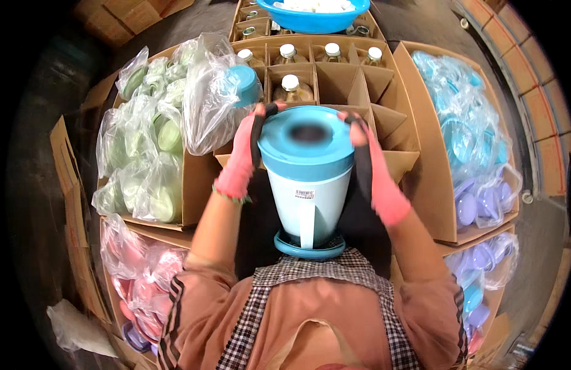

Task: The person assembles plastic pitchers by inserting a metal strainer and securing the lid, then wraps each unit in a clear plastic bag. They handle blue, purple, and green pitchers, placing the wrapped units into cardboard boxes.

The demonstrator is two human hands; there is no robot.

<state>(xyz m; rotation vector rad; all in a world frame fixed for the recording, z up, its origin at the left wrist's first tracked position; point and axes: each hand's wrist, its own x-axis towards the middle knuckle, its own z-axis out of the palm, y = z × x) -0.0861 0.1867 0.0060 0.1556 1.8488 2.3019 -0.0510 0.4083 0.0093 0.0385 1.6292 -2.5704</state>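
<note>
A pale blue pitcher (289,196) stands upright against my apron, its handle toward me and a small printed label above the handle. A wide teal lid (274,137) covers its top, with a blurred dark spot in the middle. Its foot is in a teal ring-shaped base (310,251). My left hand (251,142), in a pink and black glove with bare fingertips, grips the lid's left rim. On the opposite rim, my right hand (367,148) is closed in a similar glove, thumb on top and the other fingers mostly hidden.
Ahead, a divided cardboard box (408,132) holds several white-capped glass bottles (290,89). A blue basin (316,21) of white pieces sits beyond. Boxes of bagged green (168,132), pink (128,251), blue (458,139) and purple plasticware (466,208) flank me. A bagged blue-lidded container (241,85) lies left.
</note>
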